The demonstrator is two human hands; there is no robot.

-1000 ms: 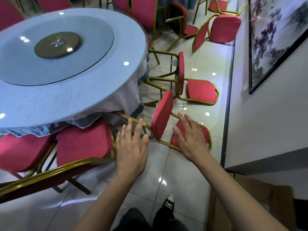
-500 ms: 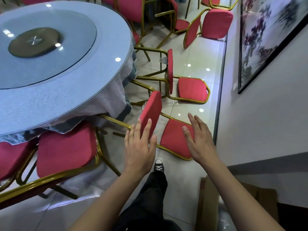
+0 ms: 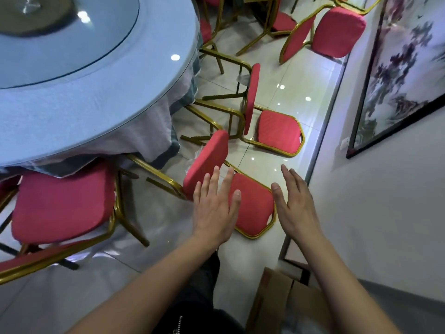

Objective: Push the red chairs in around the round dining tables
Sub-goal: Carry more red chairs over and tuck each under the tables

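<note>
While both hands, the left [image 3: 215, 208] and the right [image 3: 296, 208], hover with fingers straight and holding nothing, the near red chair [image 3: 250, 203] lies tipped over on the floor [image 3: 274, 75] right of the round surface [image 3: 79, 109].

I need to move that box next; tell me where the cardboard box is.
In the head view, the cardboard box sits on the floor at bottom right, against the wall, below the right hand.

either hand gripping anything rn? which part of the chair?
Nothing held. Left hand and right hand are both open, fingers straight, over the tipped red chair; contact can't be told.
</note>
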